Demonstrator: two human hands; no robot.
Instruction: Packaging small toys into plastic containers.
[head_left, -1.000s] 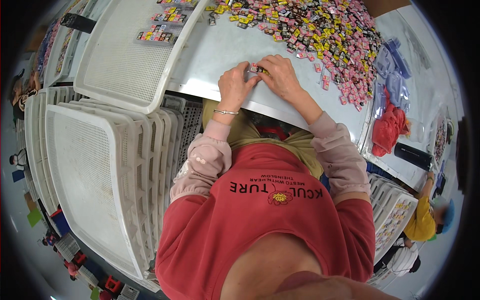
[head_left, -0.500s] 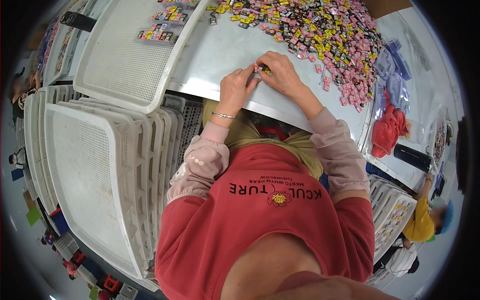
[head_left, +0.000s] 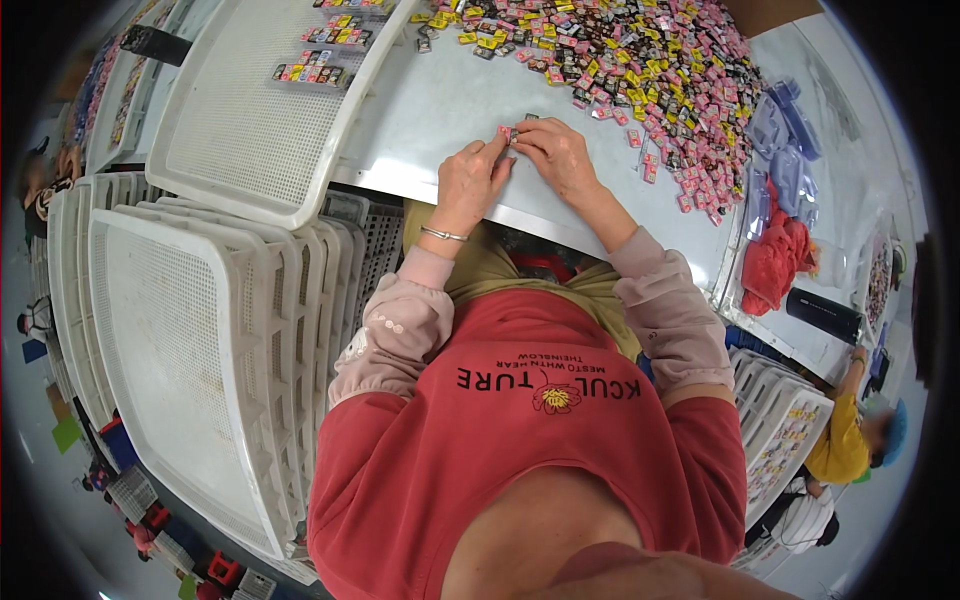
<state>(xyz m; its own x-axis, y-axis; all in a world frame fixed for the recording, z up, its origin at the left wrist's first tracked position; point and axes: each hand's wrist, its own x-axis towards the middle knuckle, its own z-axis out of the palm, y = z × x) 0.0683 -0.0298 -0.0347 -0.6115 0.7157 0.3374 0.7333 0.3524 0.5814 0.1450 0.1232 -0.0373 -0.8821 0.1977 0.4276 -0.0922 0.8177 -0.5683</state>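
Just above the near edge of the metal tabletop (head_left: pixel 400 130), my left hand (head_left: pixel 472 182) and my right hand (head_left: pixel 560 160) almost meet at the fingertips. Between them is a small pink-and-dark printed block (head_left: pixel 508 134), pinched from both sides. My fingers partly cover it, so I cannot tell whether it is one piece or several together. A dark bit also shows at my right index finger. Beyond my hands spreads a large heap of small blocks (head_left: pixel 640 80) in pink, yellow and black.
To the left, a white mesh tray (head_left: pixel 250 130) holds short rows of blocks in clear holders (head_left: pixel 312 72). Stacked white trays (head_left: pixel 165 330) stand below it. On the right lie clear plastic holders (head_left: pixel 785 150), a red cloth (head_left: pixel 775 265) and a black box (head_left: pixel 825 315). A person in yellow (head_left: pixel 838 445) is farther right.
My right hand has shifted slightly left and nearer, its fingers opening a little more. The pink-and-dark block shows more clearly at the fingertips, while the yellow-and-dark piece under my right fingers is no longer visible.
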